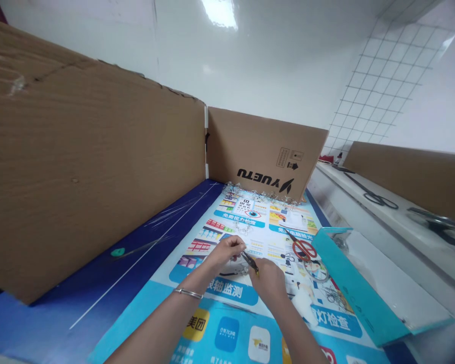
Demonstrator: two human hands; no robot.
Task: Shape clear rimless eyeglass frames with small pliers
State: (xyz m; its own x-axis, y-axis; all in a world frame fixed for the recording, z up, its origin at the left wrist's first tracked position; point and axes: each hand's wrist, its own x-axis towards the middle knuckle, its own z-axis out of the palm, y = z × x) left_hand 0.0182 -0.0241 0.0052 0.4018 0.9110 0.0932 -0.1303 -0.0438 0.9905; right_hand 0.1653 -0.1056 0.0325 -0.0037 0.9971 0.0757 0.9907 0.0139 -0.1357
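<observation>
My right hand (pixel 268 279) is closed around a small pair of dark pliers (pixel 249 261) with a bit of yellow on the grip. The jaws of the pliers meet the fingertips of my left hand (pixel 229 251), which wears a silver bangle (pixel 189 292) at the wrist. Thumb and forefinger of that hand are pinched together; the piece between them is too small to make out. Both hands are above a printed poster sheet (pixel 212 316). To their right lie red-handled scissors (pixel 304 251), small wire pieces (pixel 334 297) and a white scrap (pixel 304 305).
An open teal box (pixel 364 298) with a white inside stands at right. Clear glittery pieces (pixel 267 196) line the back by the cardboard panel (pixel 258 146). Another tall cardboard panel (pixel 98 162) walls the left. Black scissors (pixel 375 196) rest on a white ledge (pixel 405 217).
</observation>
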